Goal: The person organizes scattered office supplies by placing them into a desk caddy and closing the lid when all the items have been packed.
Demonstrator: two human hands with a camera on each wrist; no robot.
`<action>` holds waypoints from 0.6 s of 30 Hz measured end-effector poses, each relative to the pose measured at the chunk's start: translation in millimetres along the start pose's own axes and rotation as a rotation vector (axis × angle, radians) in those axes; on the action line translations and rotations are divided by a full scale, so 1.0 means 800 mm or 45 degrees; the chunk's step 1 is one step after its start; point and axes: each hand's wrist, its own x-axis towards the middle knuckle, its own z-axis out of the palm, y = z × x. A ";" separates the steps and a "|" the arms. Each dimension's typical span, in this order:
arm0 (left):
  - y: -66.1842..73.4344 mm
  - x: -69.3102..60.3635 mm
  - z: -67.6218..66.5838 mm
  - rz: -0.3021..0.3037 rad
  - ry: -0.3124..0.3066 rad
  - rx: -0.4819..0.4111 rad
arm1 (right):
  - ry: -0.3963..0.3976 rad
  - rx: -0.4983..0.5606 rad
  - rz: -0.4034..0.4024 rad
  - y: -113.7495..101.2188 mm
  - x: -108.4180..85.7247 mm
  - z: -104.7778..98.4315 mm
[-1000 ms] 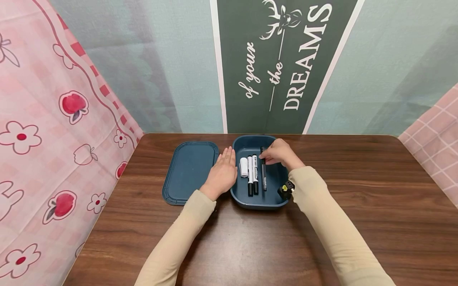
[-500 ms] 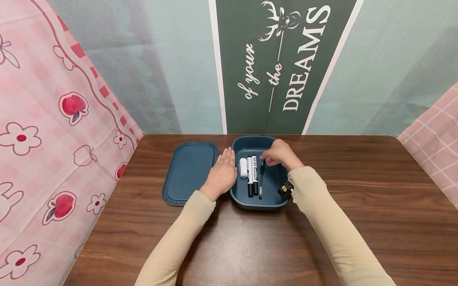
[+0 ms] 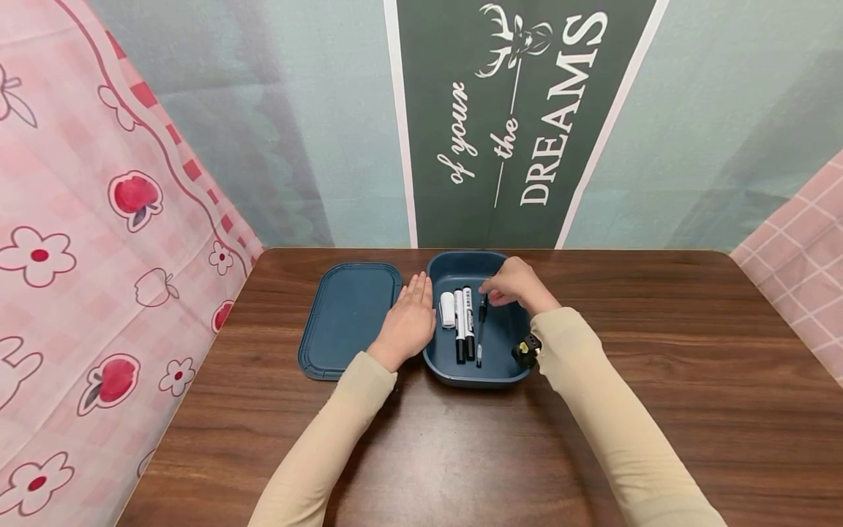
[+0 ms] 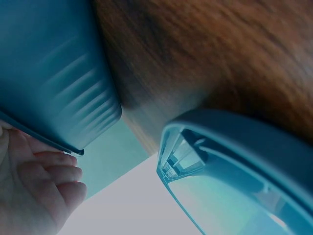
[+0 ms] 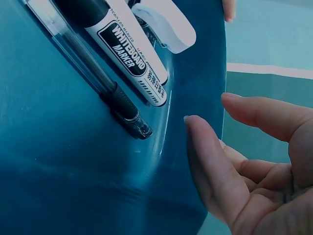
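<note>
A blue rectangular box (image 3: 477, 380) stands open-topped on the table. Inside lie two white whiteboard markers (image 3: 460, 322) with black caps, side by side, and a small white rounded item (image 3: 447, 309) left of them. To their right is a clear pen with a black grip (image 5: 122, 100), lying on the box floor. My right hand (image 3: 515, 284) is over the box's far right part; the right wrist view shows thumb and forefinger apart, nothing between them, clear of the pen. My left hand (image 3: 410, 318), fingers straight, rests against the box's left rim.
A blue lid (image 3: 352, 315) lies flat on the brown wooden table (image 3: 435, 454), left of the box. Behind the table hangs a printed curtain (image 3: 329, 146), and a pink patterned cloth (image 3: 99, 256) hangs at the left.
A second ago the right hand held the pen by its upper end; now the pen lies released beside the markers, nearer the box's front. The left hand has stayed in place.
</note>
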 end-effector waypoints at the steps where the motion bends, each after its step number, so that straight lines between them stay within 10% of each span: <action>1: 0.000 0.000 0.000 0.002 0.002 0.001 | 0.003 0.013 -0.001 0.001 0.001 0.000; 18: 0.000 -0.001 0.000 -0.003 0.002 -0.011 | -0.139 0.586 0.113 0.017 0.008 -0.013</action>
